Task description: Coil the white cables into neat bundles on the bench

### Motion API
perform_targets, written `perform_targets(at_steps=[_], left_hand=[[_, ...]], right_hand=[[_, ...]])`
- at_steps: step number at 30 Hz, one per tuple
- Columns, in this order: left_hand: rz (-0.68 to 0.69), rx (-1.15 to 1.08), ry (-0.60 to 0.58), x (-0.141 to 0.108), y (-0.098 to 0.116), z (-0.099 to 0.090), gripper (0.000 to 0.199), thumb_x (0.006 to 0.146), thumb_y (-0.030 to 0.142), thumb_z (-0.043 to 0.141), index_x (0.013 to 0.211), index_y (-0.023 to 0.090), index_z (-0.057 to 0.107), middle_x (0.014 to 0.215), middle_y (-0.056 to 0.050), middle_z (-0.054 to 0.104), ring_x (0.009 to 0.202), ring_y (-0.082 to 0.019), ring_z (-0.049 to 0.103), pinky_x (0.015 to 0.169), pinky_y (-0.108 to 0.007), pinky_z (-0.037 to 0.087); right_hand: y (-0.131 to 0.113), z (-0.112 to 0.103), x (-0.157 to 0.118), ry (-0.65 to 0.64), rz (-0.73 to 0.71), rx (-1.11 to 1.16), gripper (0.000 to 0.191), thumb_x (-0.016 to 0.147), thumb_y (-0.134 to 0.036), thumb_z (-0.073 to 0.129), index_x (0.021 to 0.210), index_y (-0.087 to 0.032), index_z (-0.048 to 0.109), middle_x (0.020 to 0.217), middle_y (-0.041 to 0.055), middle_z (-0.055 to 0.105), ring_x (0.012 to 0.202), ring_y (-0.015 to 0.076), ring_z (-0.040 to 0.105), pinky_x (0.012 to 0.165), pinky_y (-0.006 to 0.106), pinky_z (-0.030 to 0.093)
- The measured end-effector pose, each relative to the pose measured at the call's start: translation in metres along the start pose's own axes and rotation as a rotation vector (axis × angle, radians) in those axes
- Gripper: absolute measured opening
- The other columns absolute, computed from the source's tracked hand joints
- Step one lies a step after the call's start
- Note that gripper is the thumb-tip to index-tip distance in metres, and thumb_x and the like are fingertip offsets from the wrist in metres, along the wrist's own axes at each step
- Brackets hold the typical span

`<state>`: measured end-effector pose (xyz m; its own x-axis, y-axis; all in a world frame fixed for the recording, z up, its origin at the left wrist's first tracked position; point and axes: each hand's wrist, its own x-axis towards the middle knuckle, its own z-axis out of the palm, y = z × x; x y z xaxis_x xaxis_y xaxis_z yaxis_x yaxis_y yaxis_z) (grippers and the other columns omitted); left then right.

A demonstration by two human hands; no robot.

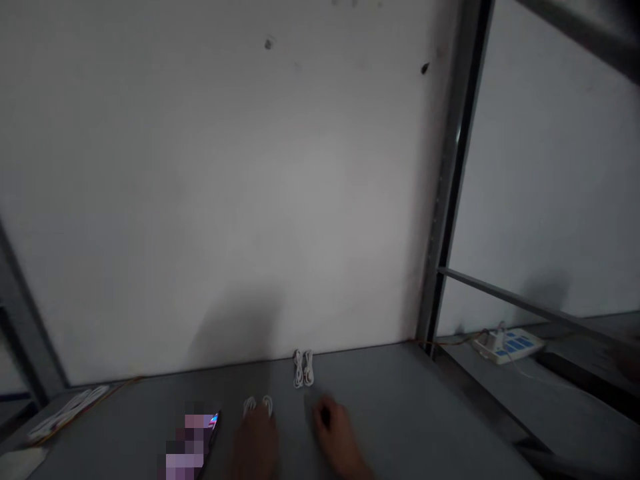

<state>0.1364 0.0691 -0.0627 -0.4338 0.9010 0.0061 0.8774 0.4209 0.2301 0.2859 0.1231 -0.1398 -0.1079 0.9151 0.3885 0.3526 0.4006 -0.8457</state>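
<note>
My left hand [256,443] is low in the view, dark and blurred, over the near ends of two coiled white cables. The tops of the left coiled cable [249,403] and the right coiled cable [267,403] show beyond its fingers; whether they are gripped I cannot tell. To the right, my right hand [337,430] is curled, thumb and forefinger forming a ring around a dark gap. Anything inside it is hidden. Beyond both hands, two more white cable bundles [299,369] [309,369] lie side by side near the wall, touching neither hand.
The grey shelf surface [390,393] meets a pale wall [310,200]. A phone [215,427] with a lit screen lies left of my left hand. More white cables [67,413] lie at the far left. Right of a metal post [453,173] sits a power strip [510,345] with something plugged in.
</note>
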Motion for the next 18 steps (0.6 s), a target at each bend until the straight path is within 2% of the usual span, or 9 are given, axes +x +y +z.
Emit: perform_targets(at_steps=[2, 5, 7, 10, 13, 15, 18], left_hand=[[0.0, 0.001, 0.013, 0.002, -0.002, 0.001, 0.031, 0.086, 0.013, 0.041, 0.094, 0.021, 0.07, 0.103, -0.011, 0.072, 0.097, -0.025, 0.067, 0.081, -0.032, 0.048], [0.009, 0.005, 0.045, 0.002, -0.004, -0.003, 0.035, 0.089, 0.01, 0.036, 0.101, 0.014, 0.069, 0.107, -0.014, 0.071, 0.099, -0.024, 0.066, 0.082, -0.031, 0.047], [0.008, 0.013, 0.046, 0.002, -0.006, -0.005, 0.037, 0.091, 0.009, 0.033, 0.103, 0.011, 0.068, 0.104, -0.015, 0.071, 0.099, -0.024, 0.066, 0.082, -0.03, 0.047], [0.053, 0.012, 0.079, 0.004, -0.01, -0.001, 0.033, 0.09, 0.009, 0.037, 0.106, 0.009, 0.067, 0.104, -0.015, 0.071, 0.1, -0.023, 0.066, 0.084, -0.028, 0.046], [0.086, -0.052, 0.134, 0.005, -0.013, 0.007, 0.036, 0.09, 0.005, 0.035, 0.11, 0.009, 0.065, 0.103, -0.015, 0.07, 0.097, -0.022, 0.067, 0.082, -0.027, 0.046], [0.076, -0.101, 0.155, 0.005, -0.012, 0.01, 0.038, 0.088, 0.002, 0.034, 0.112, 0.008, 0.063, 0.103, -0.015, 0.07, 0.099, -0.021, 0.066, 0.081, -0.026, 0.045], [0.046, -0.14, 0.194, 0.002, -0.004, 0.008, 0.038, 0.088, 0.002, 0.035, 0.114, 0.009, 0.062, 0.1, -0.014, 0.069, 0.094, -0.021, 0.066, 0.075, -0.025, 0.045]], right_hand=[[-0.003, 0.002, 0.0, -0.034, -0.039, -0.079, 0.028, 0.088, -0.03, 0.043, 0.068, -0.016, 0.058, 0.066, 0.0066, 0.063, 0.061, 0.0185, 0.058, 0.059, 0.026, 0.039], [-0.011, 0.005, 0.003, -0.06, -0.074, -0.184, 0.022, 0.088, -0.021, 0.043, 0.076, -0.016, 0.06, 0.072, 0.0078, 0.065, 0.067, 0.0194, 0.062, 0.064, 0.026, 0.043], [-0.018, 0.01, 0.008, -0.07, -0.133, -0.26, 0.022, 0.088, -0.016, 0.041, 0.088, -0.016, 0.063, 0.086, 0.0109, 0.067, 0.077, 0.0208, 0.064, 0.071, 0.027, 0.047], [-0.029, 0.021, 0.02, -0.11, -0.242, -0.4, 0.034, 0.087, -0.015, 0.043, 0.117, -0.017, 0.059, 0.119, 0.017, 0.059, 0.092, 0.023, 0.065, 0.077, 0.029, 0.051], [-0.038, 0.033, 0.031, -0.132, -0.242, -0.538, 0.048, 0.085, -0.015, 0.047, 0.133, -0.018, 0.049, 0.138, 0.019, 0.046, 0.104, 0.0255, 0.062, 0.081, 0.032, 0.052], [-0.041, 0.04, 0.035, -0.137, -0.186, -0.622, 0.046, 0.083, -0.015, 0.049, 0.129, -0.018, 0.052, 0.137, 0.0193, 0.047, 0.108, 0.0271, 0.061, 0.083, 0.033, 0.052], [-0.042, 0.045, 0.035, -0.146, -0.128, -0.699, 0.031, 0.085, -0.015, 0.047, 0.111, -0.016, 0.063, 0.124, 0.0203, 0.055, 0.102, 0.0272, 0.063, 0.08, 0.034, 0.052]])
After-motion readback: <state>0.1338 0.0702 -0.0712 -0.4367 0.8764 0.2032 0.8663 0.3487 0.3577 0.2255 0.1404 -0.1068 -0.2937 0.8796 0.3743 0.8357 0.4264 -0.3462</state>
